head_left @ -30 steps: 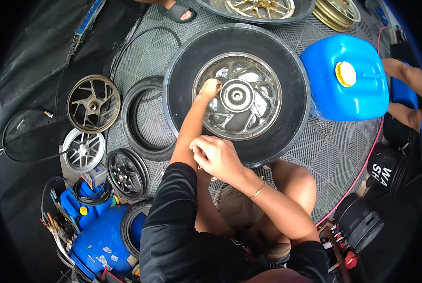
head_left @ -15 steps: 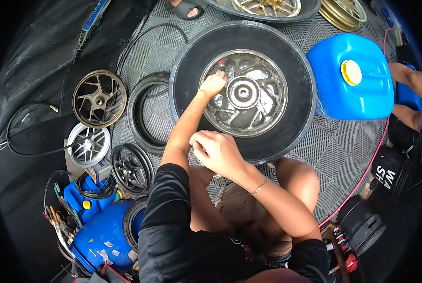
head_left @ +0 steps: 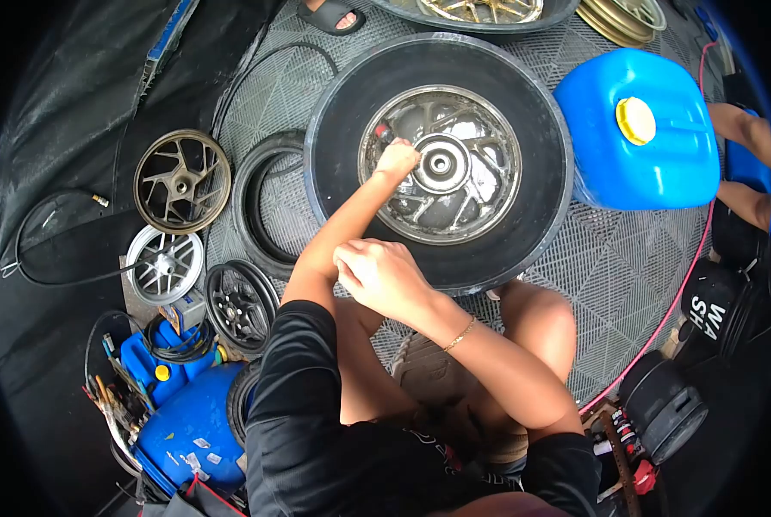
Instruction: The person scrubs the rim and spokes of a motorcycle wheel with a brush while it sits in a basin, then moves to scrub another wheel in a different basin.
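A spoked motorcycle wheel rim lies flat inside a round black tub, with shiny wet liquid between its spokes. My left hand reaches over the rim beside its hub, fingers closed round a small tool with a red and black end; the rest of the tool is hidden by the hand. My right hand hangs over the tub's near edge, close to my left forearm, its fingers curled together. What the right fingers hold, if anything, is hidden.
A blue jerrycan with a yellow cap stands right of the tub. A tyre and several rims, such as a bronze one, lie to the left. Another tub stands ahead. A person's sandalled foot is at the top.
My left hand has moved slightly down towards the hub, and the tool's red end has shifted left and down. My right hand stays curled, a little further left in view.
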`<action>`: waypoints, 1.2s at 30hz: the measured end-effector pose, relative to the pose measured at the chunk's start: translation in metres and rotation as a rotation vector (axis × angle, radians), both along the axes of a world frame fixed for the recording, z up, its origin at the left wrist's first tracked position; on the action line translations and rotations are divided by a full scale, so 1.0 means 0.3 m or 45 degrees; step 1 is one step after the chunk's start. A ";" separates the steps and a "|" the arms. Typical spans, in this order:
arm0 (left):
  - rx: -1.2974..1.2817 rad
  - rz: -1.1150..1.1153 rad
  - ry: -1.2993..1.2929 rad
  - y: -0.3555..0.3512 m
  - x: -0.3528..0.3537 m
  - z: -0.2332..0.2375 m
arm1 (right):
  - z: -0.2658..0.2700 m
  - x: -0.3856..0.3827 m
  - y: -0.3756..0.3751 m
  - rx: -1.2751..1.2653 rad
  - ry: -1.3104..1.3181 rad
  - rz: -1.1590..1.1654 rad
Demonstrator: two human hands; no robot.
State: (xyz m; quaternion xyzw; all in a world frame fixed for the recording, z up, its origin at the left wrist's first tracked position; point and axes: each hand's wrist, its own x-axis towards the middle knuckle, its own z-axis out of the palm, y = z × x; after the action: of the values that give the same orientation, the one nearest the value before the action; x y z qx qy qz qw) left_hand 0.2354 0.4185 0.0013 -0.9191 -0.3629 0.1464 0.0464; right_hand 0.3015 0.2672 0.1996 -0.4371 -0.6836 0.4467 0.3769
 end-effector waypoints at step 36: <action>-0.530 0.113 -0.376 -0.153 -0.090 0.125 | 0.013 0.006 0.010 0.049 -0.022 -0.011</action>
State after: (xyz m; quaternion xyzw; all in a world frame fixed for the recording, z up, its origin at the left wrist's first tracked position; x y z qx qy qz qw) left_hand 0.2083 0.3726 0.0387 -0.9035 -0.3677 0.0838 -0.2037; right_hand 0.3034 0.2703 0.2034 -0.4365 -0.6934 0.4280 0.3813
